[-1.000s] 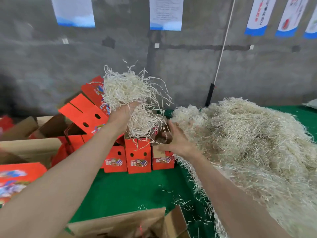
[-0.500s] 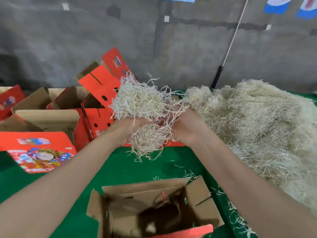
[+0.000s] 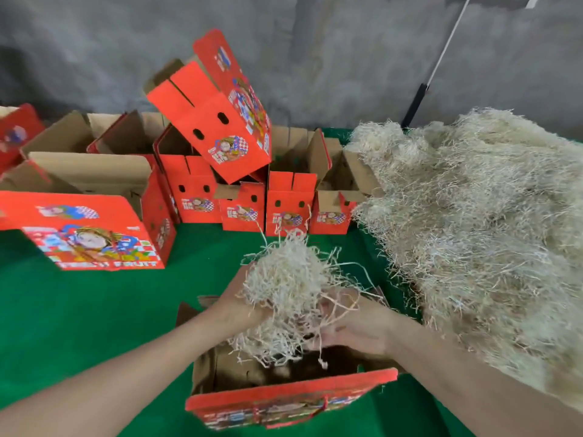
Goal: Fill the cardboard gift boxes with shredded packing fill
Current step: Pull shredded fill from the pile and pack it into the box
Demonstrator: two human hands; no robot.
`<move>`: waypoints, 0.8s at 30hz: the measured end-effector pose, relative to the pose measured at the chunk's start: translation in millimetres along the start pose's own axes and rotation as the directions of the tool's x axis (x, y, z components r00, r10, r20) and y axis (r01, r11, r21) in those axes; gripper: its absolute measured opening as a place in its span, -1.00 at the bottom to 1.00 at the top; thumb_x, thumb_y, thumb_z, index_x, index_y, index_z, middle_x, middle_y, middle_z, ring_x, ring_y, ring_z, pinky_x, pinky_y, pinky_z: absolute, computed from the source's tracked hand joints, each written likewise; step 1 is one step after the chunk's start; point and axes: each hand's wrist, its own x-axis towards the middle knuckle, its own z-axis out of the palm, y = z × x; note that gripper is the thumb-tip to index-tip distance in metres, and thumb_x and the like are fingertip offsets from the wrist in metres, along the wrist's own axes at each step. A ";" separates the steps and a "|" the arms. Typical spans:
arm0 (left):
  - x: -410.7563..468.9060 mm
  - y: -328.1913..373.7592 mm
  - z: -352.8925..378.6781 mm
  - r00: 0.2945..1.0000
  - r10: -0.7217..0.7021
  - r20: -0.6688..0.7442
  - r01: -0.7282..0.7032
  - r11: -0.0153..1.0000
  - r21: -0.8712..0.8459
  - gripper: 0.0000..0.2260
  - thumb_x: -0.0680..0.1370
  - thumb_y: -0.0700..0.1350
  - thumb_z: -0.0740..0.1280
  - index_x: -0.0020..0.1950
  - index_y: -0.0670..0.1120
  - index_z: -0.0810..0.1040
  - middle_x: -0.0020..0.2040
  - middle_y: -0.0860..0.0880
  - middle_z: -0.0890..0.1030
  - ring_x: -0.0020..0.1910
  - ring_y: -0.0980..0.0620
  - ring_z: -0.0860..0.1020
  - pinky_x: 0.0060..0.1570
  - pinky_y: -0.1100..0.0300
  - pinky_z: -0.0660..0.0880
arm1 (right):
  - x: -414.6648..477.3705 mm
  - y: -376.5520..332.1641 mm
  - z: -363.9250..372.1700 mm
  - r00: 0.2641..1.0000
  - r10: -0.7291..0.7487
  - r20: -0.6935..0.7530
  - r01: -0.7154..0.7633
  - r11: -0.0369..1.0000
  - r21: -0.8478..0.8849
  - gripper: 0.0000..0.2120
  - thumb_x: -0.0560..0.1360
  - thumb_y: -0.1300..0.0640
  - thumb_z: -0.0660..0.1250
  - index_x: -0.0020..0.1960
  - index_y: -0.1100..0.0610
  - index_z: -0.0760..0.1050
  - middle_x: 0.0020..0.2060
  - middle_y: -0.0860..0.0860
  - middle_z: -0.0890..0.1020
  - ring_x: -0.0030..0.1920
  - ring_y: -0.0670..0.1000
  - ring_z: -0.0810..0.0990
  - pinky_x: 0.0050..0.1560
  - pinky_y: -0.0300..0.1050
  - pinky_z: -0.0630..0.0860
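An open red gift box (image 3: pixel 290 402) with a brown inside stands on the green table right in front of me. Directly above its opening is a clump of pale shredded fill (image 3: pixel 284 285), held between both hands. My left hand (image 3: pixel 235 307) grips the clump from the left. My right hand (image 3: pixel 353 329) holds it from the right, with strands running across its fingers. The lowest strands hang into the box. A big heap of the same fill (image 3: pixel 473 231) covers the right side of the table.
A row of open red boxes (image 3: pixel 290 203) stands at the back, with one tilted box (image 3: pixel 220 121) resting on top of them. A larger red box (image 3: pixel 94 231) is at the left. Behind is a grey wall. Green table cloth (image 3: pixel 94 310) lies between the boxes and me.
Both hands have come down and towards me with the clump, from in front of the back row to just over the near box. My view has tilted down.
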 end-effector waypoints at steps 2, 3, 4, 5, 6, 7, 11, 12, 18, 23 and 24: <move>-7.4 -3.7 1.1 0.991 0.132 0.029 -0.133 0.989 0.057 -0.43 0.47 -0.34 0.33 0.42 -0.14 0.21 0.23 -0.01 0.33 0.30 0.03 0.32 0.25 0.30 0.25 | 0.6 7.1 -16.5 0.987 0.119 0.107 -0.116 0.993 -0.035 -0.25 0.29 0.48 0.43 0.40 0.24 0.24 0.23 0.23 0.47 0.15 0.19 0.56 0.18 0.25 0.45; -7.3 -9.7 3.5 0.981 0.178 0.081 -0.187 0.975 0.119 -0.38 0.44 -0.35 0.35 0.42 -0.07 0.19 0.21 0.06 0.27 0.31 0.10 0.25 0.31 0.32 0.15 | 0.6 8.3 -23.8 0.976 0.145 0.163 -0.145 0.989 -0.007 -0.12 0.22 0.42 0.52 0.43 0.22 0.18 0.29 0.23 0.43 0.18 0.21 0.54 0.18 0.28 0.44; -9.3 -9.8 4.3 0.966 0.218 0.137 -0.242 0.952 0.186 -0.38 0.42 -0.35 0.35 0.39 0.00 0.22 0.22 0.11 0.25 0.31 0.14 0.23 0.30 0.38 0.12 | 1.0 8.6 -28.6 0.969 0.147 0.197 -0.161 0.985 0.060 -0.08 0.15 0.34 0.59 0.40 0.14 0.22 0.31 0.21 0.42 0.20 0.21 0.52 0.15 0.29 0.44; -6.9 -11.0 7.8 0.945 0.268 0.189 -0.316 0.897 0.310 -0.45 0.41 -0.32 0.36 0.35 -0.03 0.32 0.23 0.13 0.31 0.29 0.14 0.29 0.28 0.31 0.22 | 1.9 8.4 -30.5 0.968 0.139 0.207 -0.165 0.980 0.113 -0.11 0.09 0.26 0.63 0.33 0.06 0.30 0.29 0.15 0.44 0.25 0.18 0.48 0.10 0.30 0.47; -4.7 -8.2 11.0 0.925 0.309 0.221 -0.377 0.824 0.424 -0.55 0.40 -0.27 0.34 0.27 -0.06 0.41 0.17 0.09 0.43 0.21 0.09 0.40 0.18 0.23 0.34 | 3.6 8.9 -29.4 0.972 0.137 0.192 -0.164 0.978 0.132 -0.15 0.05 0.19 0.66 0.26 0.03 0.35 0.26 0.09 0.47 0.29 0.14 0.42 0.05 0.28 0.50; -3.1 -4.6 16.1 0.917 0.319 0.239 -0.398 0.755 0.521 -0.58 0.39 -0.25 0.32 0.24 -0.09 0.40 0.05 0.04 0.47 0.07 0.04 0.46 0.02 0.19 0.40 | 5.9 9.3 -25.6 0.975 0.147 0.166 -0.167 0.979 0.113 -0.15 0.03 0.12 0.66 0.24 0.04 0.36 0.24 0.05 0.49 0.30 0.09 0.38 0.01 0.24 0.53; 3.9 -8.7 41.9 0.951 0.206 0.231 -0.310 0.645 0.699 -0.37 0.35 -0.34 0.37 0.35 -0.06 0.21 0.11 -0.06 0.43 0.09 -0.04 0.43 -0.01 0.13 0.39 | 23.9 20.0 -13.8 0.967 0.248 -0.059 -0.254 0.958 -0.131 0.09 0.17 0.15 0.57 0.51 0.03 -0.02 0.45 0.10 0.22 0.46 0.08 0.12 0.43 0.15 0.00; 5.7 -12.0 46.5 0.959 0.167 0.228 -0.282 0.640 0.715 -0.34 0.34 -0.36 0.36 0.37 -0.08 0.20 0.15 -0.09 0.42 0.13 -0.07 0.42 0.01 0.10 0.40 | 28.5 22.4 -13.1 0.965 0.247 -0.085 -0.257 0.956 -0.142 0.05 0.25 0.24 0.52 0.52 0.06 -0.08 0.46 0.14 0.18 0.48 0.08 0.07 0.44 0.12 -0.10; 15.7 -31.1 66.3 0.929 -0.044 0.367 -0.223 0.725 0.652 -0.53 0.46 -0.28 0.27 0.35 -0.15 0.28 0.15 -0.09 0.45 0.02 -0.03 0.45 -0.06 0.14 0.46 | 50.4 29.9 -18.4 0.957 0.276 -0.090 -0.287 0.856 -0.430 -0.22 0.45 0.34 0.34 0.52 0.12 -0.03 0.49 0.18 0.09 0.48 0.14 0.06 0.42 0.19 -0.02; 30.9 -26.5 67.3 0.785 -0.357 0.506 -0.060 0.770 0.635 -0.49 0.55 -0.25 0.19 0.48 -0.18 0.13 -0.01 -0.05 0.43 -0.24 0.05 0.42 -0.27 0.25 0.43 | 60.6 29.5 -27.6 0.873 0.473 0.119 -0.351 0.778 -0.521 -0.02 0.33 0.03 0.47 0.53 -0.02 -0.11 0.50 0.11 0.07 0.50 0.10 0.00 0.41 0.21 -0.02; 31.7 -22.3 67.2 0.747 -0.407 0.526 -0.065 0.743 0.667 -0.46 0.54 -0.24 0.18 0.49 -0.21 0.08 0.02 -0.06 0.43 -0.28 0.07 0.40 -0.32 0.26 0.45 | 64.8 31.4 -25.9 0.858 0.501 0.112 -0.352 0.734 -0.581 -0.02 0.34 0.05 0.48 0.53 0.00 -0.11 0.50 0.10 0.10 0.49 0.09 0.04 0.42 0.17 0.01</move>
